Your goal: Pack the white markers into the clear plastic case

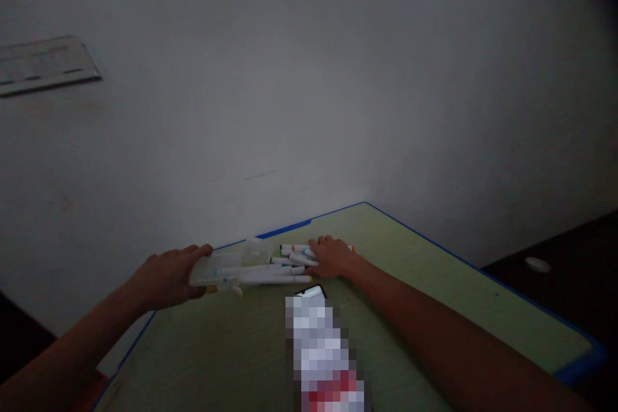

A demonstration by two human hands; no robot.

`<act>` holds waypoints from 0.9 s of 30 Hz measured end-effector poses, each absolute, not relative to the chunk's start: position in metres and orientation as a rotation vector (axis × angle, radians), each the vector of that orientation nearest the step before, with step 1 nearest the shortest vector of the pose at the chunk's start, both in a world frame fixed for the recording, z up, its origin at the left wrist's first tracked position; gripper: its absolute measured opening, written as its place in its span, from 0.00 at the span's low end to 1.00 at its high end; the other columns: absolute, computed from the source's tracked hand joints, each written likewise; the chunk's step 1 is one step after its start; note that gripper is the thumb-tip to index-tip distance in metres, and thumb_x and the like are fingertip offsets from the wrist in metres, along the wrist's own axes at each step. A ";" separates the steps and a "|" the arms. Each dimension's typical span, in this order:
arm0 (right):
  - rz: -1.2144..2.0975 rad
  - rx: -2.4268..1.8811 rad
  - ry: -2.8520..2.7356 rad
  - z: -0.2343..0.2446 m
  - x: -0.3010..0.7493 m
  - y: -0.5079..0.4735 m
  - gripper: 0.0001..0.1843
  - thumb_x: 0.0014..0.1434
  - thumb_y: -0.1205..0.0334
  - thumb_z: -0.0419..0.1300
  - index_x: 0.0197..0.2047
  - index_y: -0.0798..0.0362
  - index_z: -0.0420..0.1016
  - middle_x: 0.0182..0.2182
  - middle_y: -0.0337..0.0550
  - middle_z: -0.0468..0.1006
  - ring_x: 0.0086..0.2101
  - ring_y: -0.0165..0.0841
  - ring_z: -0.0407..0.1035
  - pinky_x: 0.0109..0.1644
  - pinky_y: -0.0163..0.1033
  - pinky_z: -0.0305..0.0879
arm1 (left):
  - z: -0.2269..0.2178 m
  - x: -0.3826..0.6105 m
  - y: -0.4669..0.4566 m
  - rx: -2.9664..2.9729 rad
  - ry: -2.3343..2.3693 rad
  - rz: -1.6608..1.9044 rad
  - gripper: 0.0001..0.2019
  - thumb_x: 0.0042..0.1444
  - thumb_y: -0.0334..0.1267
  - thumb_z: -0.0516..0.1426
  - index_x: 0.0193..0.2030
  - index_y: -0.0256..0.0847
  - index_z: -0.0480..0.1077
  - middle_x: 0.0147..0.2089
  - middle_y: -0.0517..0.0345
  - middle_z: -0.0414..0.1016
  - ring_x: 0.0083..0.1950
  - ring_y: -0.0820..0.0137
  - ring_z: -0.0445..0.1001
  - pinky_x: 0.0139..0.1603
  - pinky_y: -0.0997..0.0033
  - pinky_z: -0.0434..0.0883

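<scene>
My left hand [176, 273] is closed around the near end of a clear plastic case [219, 265], which lies tilted low over the table. Several white markers [270, 279] reach from the case's right end onto the table, one with a yellow tip. Farther right, my right hand [333, 256] is closed over a loose bunch of white markers [302, 259] with green, orange and blue ends. Its fingers bend down around them, and part of the bunch is hidden beneath the palm.
The pale green table [425, 290] has a blue edge and stands against a grey wall [309, 90]. A phone [316, 347], its screen blurred out, lies in front of the markers. A printed sheet [46, 64] hangs at left. A small white object [537, 264] is on the dark floor.
</scene>
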State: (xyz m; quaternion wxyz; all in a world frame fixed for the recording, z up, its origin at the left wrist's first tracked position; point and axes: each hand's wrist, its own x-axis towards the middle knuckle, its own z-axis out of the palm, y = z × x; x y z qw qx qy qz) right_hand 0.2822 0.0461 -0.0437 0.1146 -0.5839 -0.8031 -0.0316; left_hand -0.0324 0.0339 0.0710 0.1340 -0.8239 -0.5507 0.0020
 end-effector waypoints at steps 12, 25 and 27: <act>-0.196 -1.657 -2.412 -0.039 0.278 0.038 0.29 0.56 0.44 0.44 0.54 0.54 0.57 0.44 0.57 0.66 0.43 0.46 0.61 0.40 0.48 0.60 | 0.036 -0.077 0.027 -2.308 -1.421 0.088 0.35 0.48 0.59 0.45 0.56 0.33 0.57 0.48 0.36 0.69 0.45 0.50 0.70 0.41 0.54 0.66; -0.128 -1.656 -2.425 -0.037 0.279 0.036 0.28 0.57 0.44 0.42 0.54 0.53 0.56 0.45 0.56 0.66 0.44 0.46 0.60 0.42 0.49 0.59 | 0.067 -0.089 0.026 -2.263 -1.272 0.144 0.29 0.47 0.53 0.49 0.54 0.39 0.60 0.52 0.44 0.66 0.51 0.53 0.65 0.47 0.56 0.62; -0.119 -1.651 -2.434 -0.036 0.279 0.035 0.28 0.57 0.45 0.42 0.54 0.53 0.56 0.44 0.57 0.66 0.44 0.46 0.60 0.41 0.49 0.59 | 0.074 -0.093 0.025 -2.254 -1.371 0.084 0.31 0.46 0.55 0.50 0.54 0.39 0.59 0.52 0.44 0.66 0.50 0.54 0.66 0.46 0.58 0.63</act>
